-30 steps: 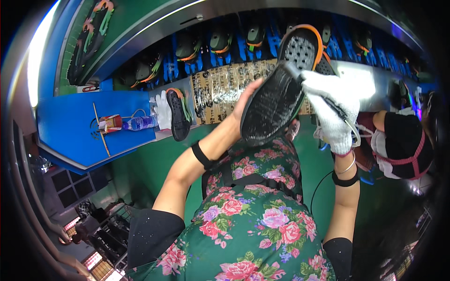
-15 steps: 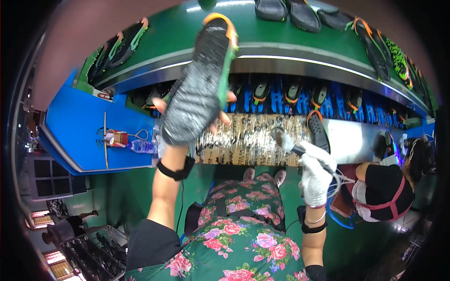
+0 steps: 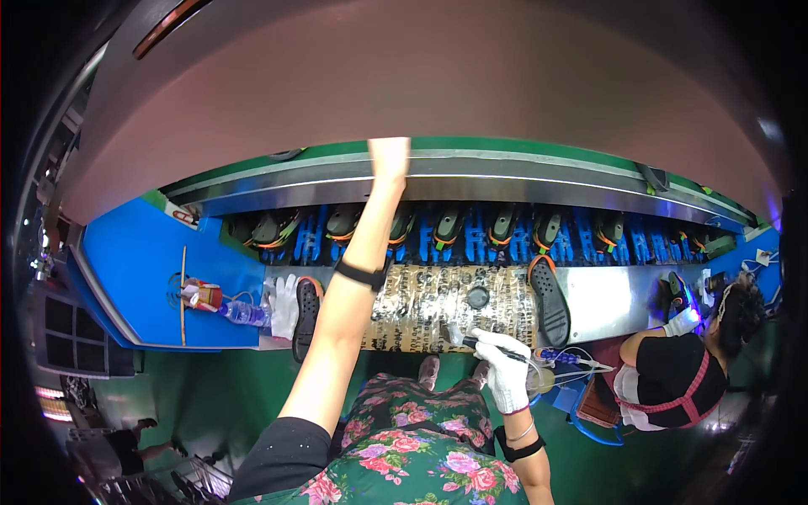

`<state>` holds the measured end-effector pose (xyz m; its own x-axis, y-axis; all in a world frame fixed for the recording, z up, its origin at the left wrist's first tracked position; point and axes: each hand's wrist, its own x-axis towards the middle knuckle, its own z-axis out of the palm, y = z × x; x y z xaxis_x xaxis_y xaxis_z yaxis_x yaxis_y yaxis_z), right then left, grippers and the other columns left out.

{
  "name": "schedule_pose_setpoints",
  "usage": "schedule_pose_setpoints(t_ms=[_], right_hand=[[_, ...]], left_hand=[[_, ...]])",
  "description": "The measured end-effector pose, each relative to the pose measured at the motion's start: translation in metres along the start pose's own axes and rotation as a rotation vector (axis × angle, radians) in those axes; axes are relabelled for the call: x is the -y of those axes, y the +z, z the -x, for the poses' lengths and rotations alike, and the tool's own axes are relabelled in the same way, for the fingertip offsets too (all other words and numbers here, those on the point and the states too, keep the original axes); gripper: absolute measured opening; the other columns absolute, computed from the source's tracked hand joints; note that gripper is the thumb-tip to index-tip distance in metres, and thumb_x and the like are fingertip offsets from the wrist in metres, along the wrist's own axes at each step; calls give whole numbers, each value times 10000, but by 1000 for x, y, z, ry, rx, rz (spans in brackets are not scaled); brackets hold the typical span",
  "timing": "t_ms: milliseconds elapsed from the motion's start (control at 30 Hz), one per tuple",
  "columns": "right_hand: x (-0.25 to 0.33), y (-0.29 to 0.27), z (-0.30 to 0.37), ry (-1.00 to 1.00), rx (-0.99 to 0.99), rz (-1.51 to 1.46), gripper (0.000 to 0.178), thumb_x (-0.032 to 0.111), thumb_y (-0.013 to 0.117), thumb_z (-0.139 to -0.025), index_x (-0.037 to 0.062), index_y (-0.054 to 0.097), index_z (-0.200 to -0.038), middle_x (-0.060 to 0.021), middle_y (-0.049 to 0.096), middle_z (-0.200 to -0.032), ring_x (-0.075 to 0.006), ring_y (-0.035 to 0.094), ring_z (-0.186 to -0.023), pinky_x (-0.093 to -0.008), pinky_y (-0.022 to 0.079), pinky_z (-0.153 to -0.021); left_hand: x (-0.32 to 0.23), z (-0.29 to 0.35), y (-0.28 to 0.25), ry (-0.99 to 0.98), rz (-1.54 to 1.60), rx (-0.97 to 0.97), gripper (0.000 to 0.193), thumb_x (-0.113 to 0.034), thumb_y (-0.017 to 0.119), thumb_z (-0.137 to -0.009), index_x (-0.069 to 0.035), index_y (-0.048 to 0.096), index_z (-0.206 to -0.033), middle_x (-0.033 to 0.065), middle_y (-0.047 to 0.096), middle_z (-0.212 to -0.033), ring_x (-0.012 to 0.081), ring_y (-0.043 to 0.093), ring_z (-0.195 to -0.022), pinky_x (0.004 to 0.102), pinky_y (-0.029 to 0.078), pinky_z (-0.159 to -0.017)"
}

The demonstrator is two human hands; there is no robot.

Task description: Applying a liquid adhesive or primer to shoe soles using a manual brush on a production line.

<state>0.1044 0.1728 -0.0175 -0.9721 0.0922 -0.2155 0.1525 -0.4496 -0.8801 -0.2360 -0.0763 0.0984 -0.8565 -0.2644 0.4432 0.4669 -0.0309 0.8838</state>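
Taped cardboard (image 3: 412,305), brush (image 3: 459,338) in gloved right fingers (image 3: 490,337), pointing left

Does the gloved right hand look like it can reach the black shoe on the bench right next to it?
Probably yes: the right hand is close to the black shoe, and nothing seems to block the way. It is holding a brush, though, so grabbing might be awkward.

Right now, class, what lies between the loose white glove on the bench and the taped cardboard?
In the head view, an orange-edged black shoe lies between them; the left forearm crosses in front.
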Motion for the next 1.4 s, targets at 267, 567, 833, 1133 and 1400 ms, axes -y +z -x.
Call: schedule_pose_setpoints(t_ms=[267,567,833,1133,1400], right_hand=[[-2,-4,-5,12,-16,15,245,-86,755,-849,-56,782,-1090,-127,794,-987,-150,716,-794,-270,576,-737],[45,-38,-4,-92,-226,-174,260,-116,697,-873,-90,746,-1126,-182,772,-1080,-231,752,-896,-312,619,-792],[100,-5,8,-323,-5,-98,209,-79,690,-903,-79,752,-1102,-215,749,-1196,-255,753,-1011,-351,619,-902],[95,35,8,-252,84,120,223,-76,757,-857,-49,780,-1077,-181,774,-1141,-228,733,-1049,-358,581,-949],[96,18,8,-271,2,124,196,-81,758,-849,-60,768,-1044,-197,770,-1142,-243,741,-1055,-354,599,-945]], left_hand=[[38,-43,32,113,-535,185,680,-298,893,-796,-11,623,-1351,191,607,-1420,334,609,-1276,483,523,-1028],[-68,85,-103,80,31,-339,316,-104,626,-1001,-26,607,-1306,89,575,-1342,221,577,-1248,389,499,-1059],[-39,147,-142,-725,-93,99,310,-316,723,-955,-43,718,-1101,52,721,-989,160,701,-878,305,560,-825],[14,298,-65,-1296,453,646,967,-739,490,-946,21,433,-1540,234,520,-1534,366,520,-1414,542,396,-1202],[-27,359,-32,-1639,1239,475,1210,-974,199,-853,-6,465,-1531,271,625,-1353,486,609,-1283,577,491,-1107]])
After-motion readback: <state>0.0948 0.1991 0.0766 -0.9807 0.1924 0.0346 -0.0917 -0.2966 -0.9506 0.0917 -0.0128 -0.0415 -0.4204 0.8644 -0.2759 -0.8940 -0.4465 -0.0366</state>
